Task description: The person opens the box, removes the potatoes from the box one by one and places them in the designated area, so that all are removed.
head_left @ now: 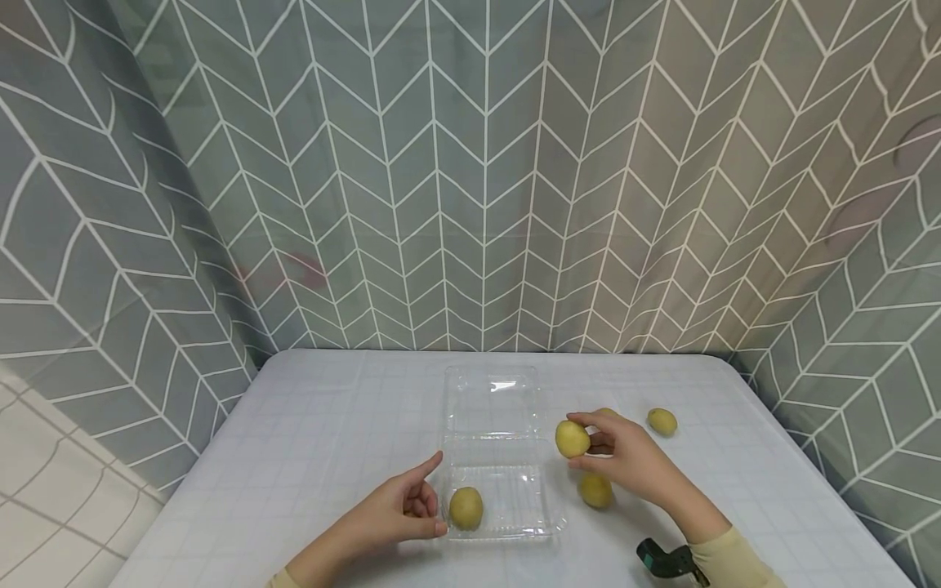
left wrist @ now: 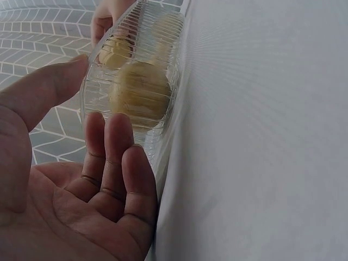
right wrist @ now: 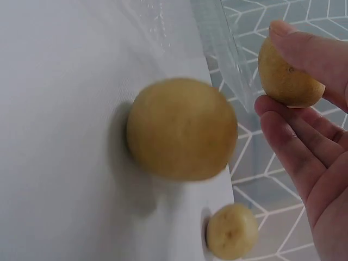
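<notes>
A potato [head_left: 572, 439] is pinched between the thumb and fingertips of my right hand [head_left: 625, 457], raised above the table just right of a clear plastic clamshell box [head_left: 507, 500]. The box lies with its lid [head_left: 491, 400] folded back, away from me. Inside its base, at the left, sits one potato [head_left: 466, 509]. My left hand [head_left: 400, 506] is at the box's left side, thumb and index finger spread; in the left wrist view its fingertips [left wrist: 118, 125] are at the ribbed wall, gripping nothing. Below the right hand a larger-looking potato [right wrist: 182, 129] rests on the table.
Another potato [head_left: 662, 421] lies at the back right, and one more [head_left: 606, 411] is partly hidden behind the right hand. A dark device [head_left: 665, 559] is at the right wrist. The white-covered table [head_left: 309, 433] backs onto a patterned curtain [head_left: 470, 204].
</notes>
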Tool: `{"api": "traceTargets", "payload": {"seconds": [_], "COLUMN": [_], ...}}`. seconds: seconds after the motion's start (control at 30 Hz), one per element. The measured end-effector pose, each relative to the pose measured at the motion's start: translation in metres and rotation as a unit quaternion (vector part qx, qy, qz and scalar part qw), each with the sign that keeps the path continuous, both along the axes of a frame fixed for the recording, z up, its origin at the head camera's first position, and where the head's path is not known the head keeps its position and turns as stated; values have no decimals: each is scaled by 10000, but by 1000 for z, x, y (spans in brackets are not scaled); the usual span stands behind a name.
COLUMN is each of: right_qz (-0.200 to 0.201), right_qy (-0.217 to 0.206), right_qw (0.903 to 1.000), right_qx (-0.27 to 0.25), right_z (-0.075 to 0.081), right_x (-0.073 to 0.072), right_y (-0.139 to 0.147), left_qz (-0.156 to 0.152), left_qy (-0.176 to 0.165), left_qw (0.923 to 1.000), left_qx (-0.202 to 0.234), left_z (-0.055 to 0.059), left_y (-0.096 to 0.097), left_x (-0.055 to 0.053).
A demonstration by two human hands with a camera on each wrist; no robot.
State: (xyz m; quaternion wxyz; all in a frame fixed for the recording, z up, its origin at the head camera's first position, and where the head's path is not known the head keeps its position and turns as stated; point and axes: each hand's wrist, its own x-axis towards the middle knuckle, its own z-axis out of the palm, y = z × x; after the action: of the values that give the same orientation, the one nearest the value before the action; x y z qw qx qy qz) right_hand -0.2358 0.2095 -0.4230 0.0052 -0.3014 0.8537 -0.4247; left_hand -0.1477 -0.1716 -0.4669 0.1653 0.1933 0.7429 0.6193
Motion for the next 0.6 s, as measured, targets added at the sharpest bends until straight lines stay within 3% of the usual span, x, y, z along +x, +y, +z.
{"api": "traceTargets", "payload": {"seconds": [0.17, 0.6], "right_qz": [59, -410], "right_qy": [-91, 222], "right_qw": [9998, 9989], "right_qx": [-139, -33], "right_z": [-3, -6], "right_x": [0, 9], "right_y": [10, 39], "left_qz": [-21, 32], "left_qy": [42, 24], "left_qw": [10000, 9998], "left_qx": [-45, -175], "left_z": [0, -1], "left_y": [-1, -1], "left_x": [-1, -2]}}
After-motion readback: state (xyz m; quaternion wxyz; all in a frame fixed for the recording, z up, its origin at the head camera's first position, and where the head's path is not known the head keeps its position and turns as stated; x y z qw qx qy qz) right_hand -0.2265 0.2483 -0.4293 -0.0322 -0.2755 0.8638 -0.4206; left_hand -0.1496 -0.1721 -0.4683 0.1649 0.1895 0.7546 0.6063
